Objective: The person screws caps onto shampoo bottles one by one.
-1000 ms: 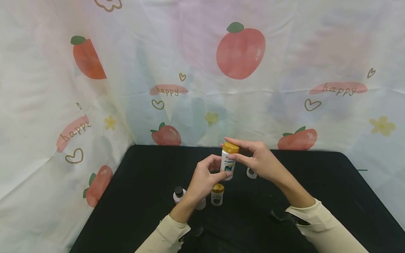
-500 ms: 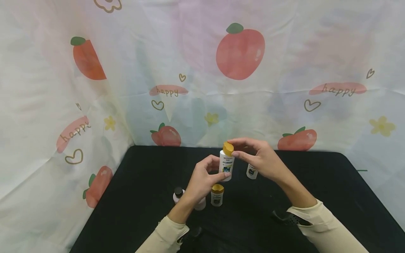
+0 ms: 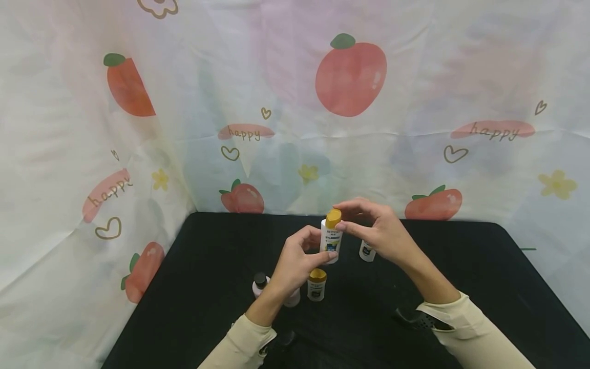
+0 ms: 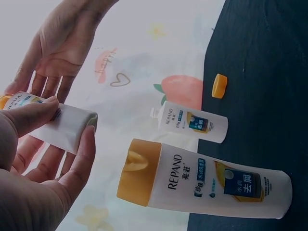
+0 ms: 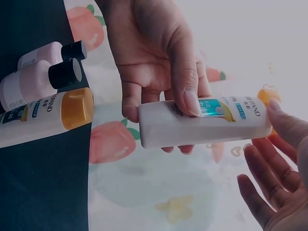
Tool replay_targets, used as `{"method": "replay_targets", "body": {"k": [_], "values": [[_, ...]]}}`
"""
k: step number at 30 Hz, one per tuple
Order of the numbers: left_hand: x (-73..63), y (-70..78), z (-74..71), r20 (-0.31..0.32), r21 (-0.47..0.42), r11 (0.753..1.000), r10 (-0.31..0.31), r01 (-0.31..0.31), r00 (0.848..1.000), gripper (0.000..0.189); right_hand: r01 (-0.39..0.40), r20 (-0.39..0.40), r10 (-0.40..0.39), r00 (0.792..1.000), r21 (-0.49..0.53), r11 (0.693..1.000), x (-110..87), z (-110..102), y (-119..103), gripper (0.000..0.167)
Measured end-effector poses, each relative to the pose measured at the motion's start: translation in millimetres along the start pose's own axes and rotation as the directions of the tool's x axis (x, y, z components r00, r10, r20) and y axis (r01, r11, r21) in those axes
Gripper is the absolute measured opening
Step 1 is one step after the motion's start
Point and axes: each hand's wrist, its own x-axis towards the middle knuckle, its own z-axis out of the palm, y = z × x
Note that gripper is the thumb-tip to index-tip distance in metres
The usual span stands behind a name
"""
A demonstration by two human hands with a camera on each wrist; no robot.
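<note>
A white shampoo bottle [image 3: 330, 241] labelled REPAND is held up above the table, slightly tilted. My left hand [image 3: 295, 259] grips its lower body, thumb across the front and fingers behind. With thumb and fingertips, my right hand [image 3: 384, 230] pinches the yellow cap [image 3: 334, 219] on top. In the right wrist view most of that cap hides behind the right thumb. The left wrist view shows a larger yellow-capped bottle [image 4: 216, 185], a small bottle [image 4: 192, 122] with its bare neck showing, and a loose yellow cap [image 4: 219, 85].
Below the left hand, a yellow-capped bottle [image 3: 316, 285] stands on the black table [image 3: 207, 246]. Two pink bottles, one of them a black-capped bottle [image 5: 38, 85], stand to the left, partly behind the left wrist. A fruit-printed cloth [image 3: 286, 77] hangs behind the table.
The yellow cap has turned on the held bottle between the right hand's fingers, and the right fingertips have shifted slightly around it. The left hand's grip stays nearly the same.
</note>
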Motion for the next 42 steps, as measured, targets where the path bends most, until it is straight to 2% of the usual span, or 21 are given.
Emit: {"method": "replay_targets", "body": {"k": [8,15,20,25,29,32,38,42], "values": [[0.2,-1.6,-1.7,-0.01,0.004,1.0,-0.006,0.006,1.0,0.03,-0.019,-0.029,0.018,0.999,-0.02,1.0,-1.5,-2,-1,0.028],[0.1,-2.4,-3.3,-0.012,0.008,1.0,-0.009,0.01,1.0,0.03,0.023,-0.042,-0.023,0.999,-0.01,1.0,-2.0,-4,2,0.026],[-0.4,-1.5,-3.8,-0.003,-0.015,1.0,-0.012,0.011,1.0,0.032,0.038,-0.057,-0.035,0.998,0.046,0.998,-1.2,-6,4,0.024],[-1.5,0.1,-2.8,0.038,-0.04,0.999,-0.019,0.021,0.999,0.036,0.039,-0.054,-0.03,0.998,0.173,0.984,-0.6,-9,11,0.02],[-1.9,2.2,-1.7,0.085,-0.044,0.999,-0.024,0.028,0.996,0.041,0.046,-0.017,-0.043,0.999,0.264,0.964,0.9,-10,19,0.018],[-1.7,3.0,-0.9,0.111,-0.055,0.998,-0.026,0.032,0.993,0.043,0.042,0.027,-0.052,0.998,0.285,0.958,3.6,-9,23,0.021],[-1.3,2.6,-1.6,0.117,-0.054,0.998,-0.023,0.03,0.993,0.044,0.012,0.138,-0.056,0.989,0.305,0.952,8.5,-8,22,0.042],[-1.5,1.9,-2.8,0.118,-0.036,0.999,-0.017,0.022,0.993,0.044,0.014,0.186,-0.079,0.979,0.327,0.945,9.5,-6,22,0.047]]}}
